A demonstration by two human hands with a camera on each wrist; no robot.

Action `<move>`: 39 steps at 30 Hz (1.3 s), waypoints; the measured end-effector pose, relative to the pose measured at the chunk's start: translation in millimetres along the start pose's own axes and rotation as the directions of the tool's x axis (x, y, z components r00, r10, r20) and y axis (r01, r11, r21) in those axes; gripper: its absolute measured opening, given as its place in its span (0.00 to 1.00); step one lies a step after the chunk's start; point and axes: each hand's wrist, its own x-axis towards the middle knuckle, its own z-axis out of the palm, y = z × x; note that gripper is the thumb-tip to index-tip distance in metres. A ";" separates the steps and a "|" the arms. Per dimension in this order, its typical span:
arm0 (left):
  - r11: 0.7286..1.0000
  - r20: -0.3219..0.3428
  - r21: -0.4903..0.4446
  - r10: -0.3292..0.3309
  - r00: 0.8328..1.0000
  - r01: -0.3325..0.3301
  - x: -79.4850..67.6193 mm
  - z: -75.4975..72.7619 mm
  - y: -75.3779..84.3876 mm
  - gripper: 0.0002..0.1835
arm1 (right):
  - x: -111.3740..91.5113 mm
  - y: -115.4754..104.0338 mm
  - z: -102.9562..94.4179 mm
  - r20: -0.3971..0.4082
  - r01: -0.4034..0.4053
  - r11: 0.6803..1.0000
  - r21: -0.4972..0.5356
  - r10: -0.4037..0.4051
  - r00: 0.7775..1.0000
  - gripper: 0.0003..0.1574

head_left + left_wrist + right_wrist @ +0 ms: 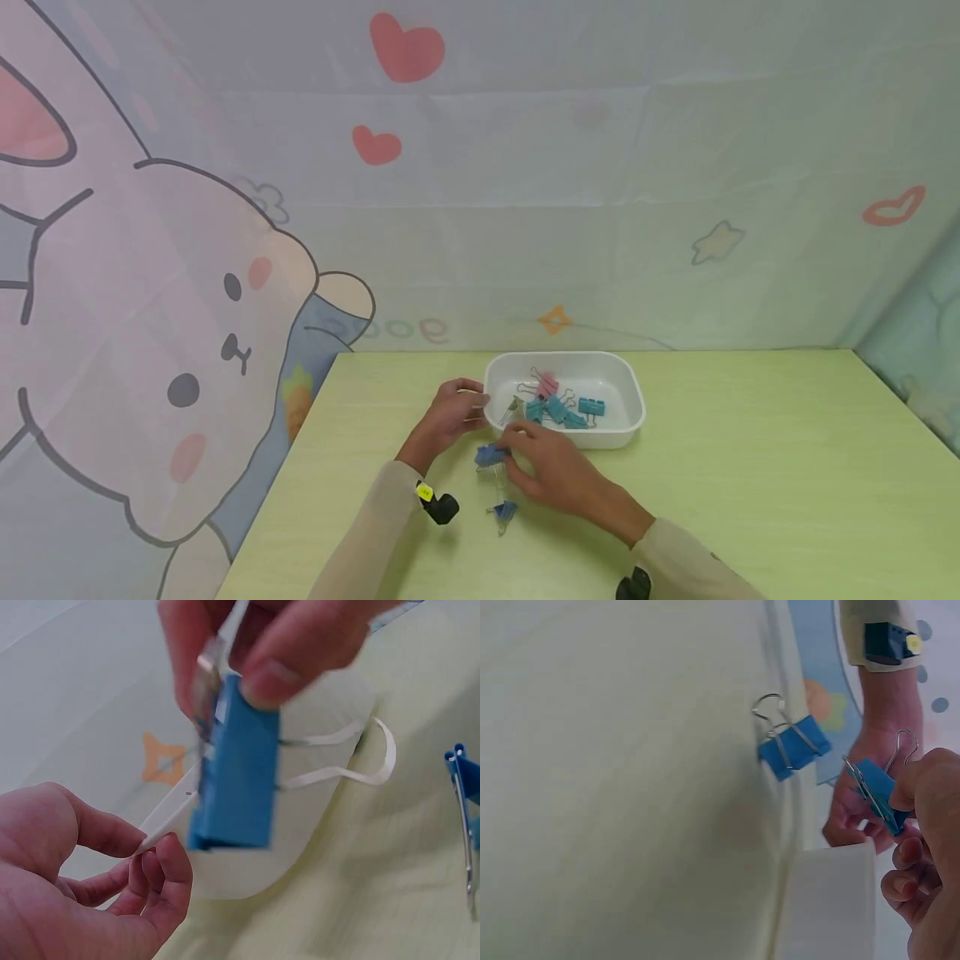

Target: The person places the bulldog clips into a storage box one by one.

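My right hand (558, 468) pinches a blue binder clip (491, 455) between thumb and fingers, just in front of the near left rim of a white plastic tray (636, 417). In the left wrist view this clip (244, 772) hangs large and close, its wire handles sticking out on both sides. My left hand (450, 414) grips the tray's left rim, thumb above and fingers curled below. A second blue binder clip (504, 509) stands on the table nearer to me; the right wrist view shows that clip (795, 747) with its wire handles up.
Inside the tray lie several teal binder clips (591, 407), a pink one (547, 385) and a yellowish one (517, 402) by the left wall. The pale yellow-green table (750, 467) ends at a printed cloth backdrop (525, 250).
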 end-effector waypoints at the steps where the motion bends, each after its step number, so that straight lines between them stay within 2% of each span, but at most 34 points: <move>1: 1.000 0.000 0.004 0.002 1.000 -0.002 -0.2 0.3 0.2 0.17 | 2.5 -0.6 -3.2 -0.014 0.011 1.000 -0.008 -0.011 1.000 0.10; 12: 1.000 0.000 -0.030 -0.007 1.000 0.007 1.4 0.3 0.0 0.15 | 32.2 6.1 -50.2 -0.162 0.029 0.998 -0.055 -0.038 0.986 0.08; 21: 1.000 0.000 -0.017 -0.009 1.000 0.009 1.0 -0.1 0.3 0.16 | 52.5 20.9 -97.7 -0.235 -0.002 0.997 -0.072 -0.015 0.972 0.07; 28: 1.000 -0.004 -0.021 -0.015 1.000 0.015 -0.3 0.4 0.7 0.16 | 56.0 39.0 -120.2 -0.259 -0.122 0.992 -0.035 0.109 0.960 0.09; 39: 1.000 -0.004 -0.015 -0.016 1.000 0.016 0.5 0.1 1.6 0.15 | 51.4 57.7 -134.7 -0.251 -0.263 0.964 -0.036 0.246 0.936 0.10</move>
